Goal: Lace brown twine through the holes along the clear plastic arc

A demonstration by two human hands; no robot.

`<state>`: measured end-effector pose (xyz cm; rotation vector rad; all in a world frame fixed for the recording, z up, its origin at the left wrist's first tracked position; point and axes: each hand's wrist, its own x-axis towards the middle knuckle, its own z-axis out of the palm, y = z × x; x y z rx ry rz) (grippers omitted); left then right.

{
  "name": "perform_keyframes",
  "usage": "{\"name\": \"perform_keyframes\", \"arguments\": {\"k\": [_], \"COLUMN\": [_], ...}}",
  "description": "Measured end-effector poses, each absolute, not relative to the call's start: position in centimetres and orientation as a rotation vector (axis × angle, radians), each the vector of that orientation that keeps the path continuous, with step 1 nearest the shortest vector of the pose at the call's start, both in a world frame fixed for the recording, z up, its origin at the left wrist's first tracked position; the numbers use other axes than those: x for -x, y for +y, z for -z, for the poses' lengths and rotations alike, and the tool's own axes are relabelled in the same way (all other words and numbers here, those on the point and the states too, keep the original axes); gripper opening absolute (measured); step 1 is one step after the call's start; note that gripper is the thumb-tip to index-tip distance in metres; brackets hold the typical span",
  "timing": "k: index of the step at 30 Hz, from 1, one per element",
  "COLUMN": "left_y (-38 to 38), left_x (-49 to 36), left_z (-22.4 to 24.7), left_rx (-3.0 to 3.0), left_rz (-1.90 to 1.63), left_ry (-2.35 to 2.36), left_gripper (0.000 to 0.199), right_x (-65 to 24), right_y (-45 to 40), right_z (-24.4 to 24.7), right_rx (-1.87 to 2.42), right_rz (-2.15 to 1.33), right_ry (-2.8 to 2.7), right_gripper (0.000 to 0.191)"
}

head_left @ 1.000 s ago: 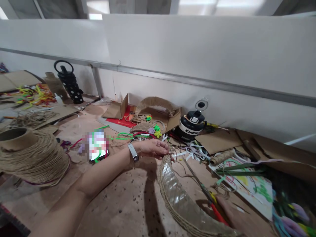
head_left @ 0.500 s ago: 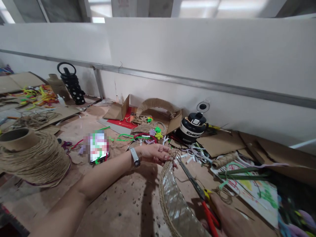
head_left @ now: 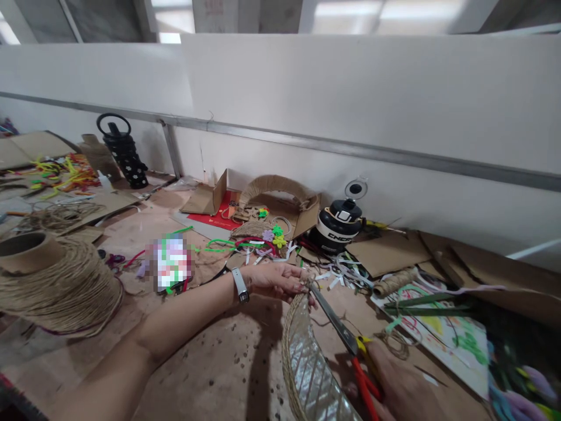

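My left hand (head_left: 280, 279), with a grey watch on its wrist, pinches the upper end of a curved strip (head_left: 307, 362) edged with twine and faced with clear tape. My right hand (head_left: 394, 380) grips scissors (head_left: 339, 327) with red and yellow handles. The blade tips lie right by the left fingertips, at a frayed knot of twine (head_left: 312, 280) on the strip's end. Whether the blades touch the twine I cannot tell. The strip's lower part runs out of the picture at the bottom.
A large twine spool (head_left: 56, 286) stands at left, near a blurred phone (head_left: 173, 263). Behind the hands are a black jug (head_left: 339, 225) and a twine-wrapped arch (head_left: 278, 187). Cardboard (head_left: 390, 251), a small twine roll (head_left: 397, 282) and a painted sheet (head_left: 464, 351) lie at right.
The scissors' blades look closer together, their tips still at the strip's end. The view has shifted slightly; the left hand keeps its hold.
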<state>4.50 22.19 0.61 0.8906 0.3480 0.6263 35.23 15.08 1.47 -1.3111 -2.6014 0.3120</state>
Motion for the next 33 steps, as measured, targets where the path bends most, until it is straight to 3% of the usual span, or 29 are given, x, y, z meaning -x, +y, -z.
{"name": "perform_keyframes", "arguments": {"k": [15,24,33], "left_y": [21.6,21.5,21.2], "left_x": [-4.6,-4.9,-5.5], "left_z": [-1.0,-1.1,-0.4], "left_rx": [-0.886,-0.933,-0.969], "left_rz": [-0.632,-0.589,-0.519], "left_ry": [0.41,0.429,0.468], "left_gripper": [0.051,0.06,0.055], "right_x": [-35.5,-33.1,-32.8], "right_y": [14.7,13.1,14.1], "right_z": [-0.6,-3.6,-4.6], "right_rx": [1.273,1.57,1.607], "right_rz": [-0.163,-0.146,-0.155], "right_ry": [-2.668,-2.594,-2.721], "right_gripper": [0.021,0.021,0.027]}}
